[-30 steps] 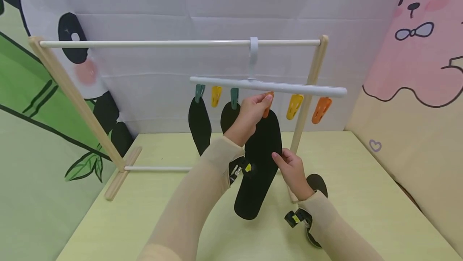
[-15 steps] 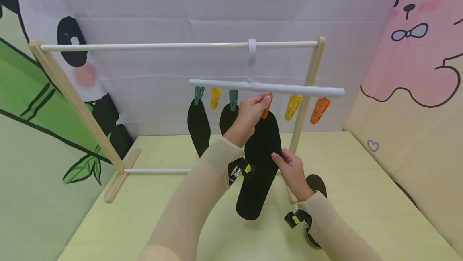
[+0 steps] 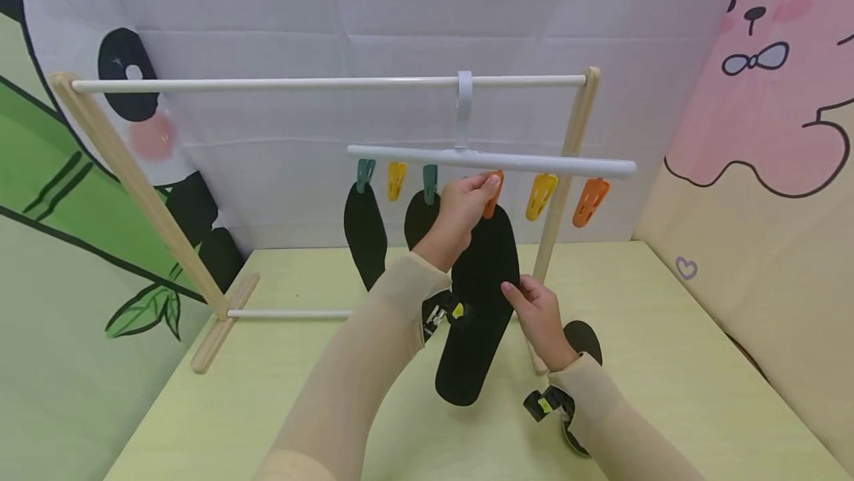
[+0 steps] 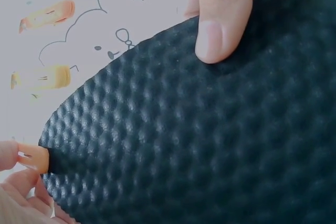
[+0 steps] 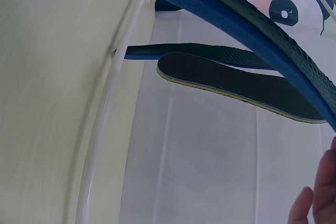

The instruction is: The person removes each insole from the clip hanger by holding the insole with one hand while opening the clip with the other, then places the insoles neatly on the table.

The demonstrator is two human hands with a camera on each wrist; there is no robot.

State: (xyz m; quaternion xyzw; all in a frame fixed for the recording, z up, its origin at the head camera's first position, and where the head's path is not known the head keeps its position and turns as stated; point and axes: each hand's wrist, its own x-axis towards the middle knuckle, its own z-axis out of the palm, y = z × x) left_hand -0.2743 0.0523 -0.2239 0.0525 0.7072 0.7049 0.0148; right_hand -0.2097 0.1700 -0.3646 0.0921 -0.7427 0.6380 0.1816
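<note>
My left hand pinches an orange clip under the white clip hanger. In the left wrist view this orange clip meets the tip of a black insole with a bumpy surface; whether its mouth bites the edge I cannot tell. My right hand holds the same insole by its right edge, thumb on the near face. Further left, two green clips each hold a black insole; the second is partly hidden by my left arm.
Yellow clips and another orange clip hang from the hanger without insoles. A wooden rack with a white rod carries the hanger. Another black insole lies on the table, partly under my right forearm.
The insole's lower end has swung very slightly right from the first frame. The head view has shifted a little. Both hands keep their grips.
</note>
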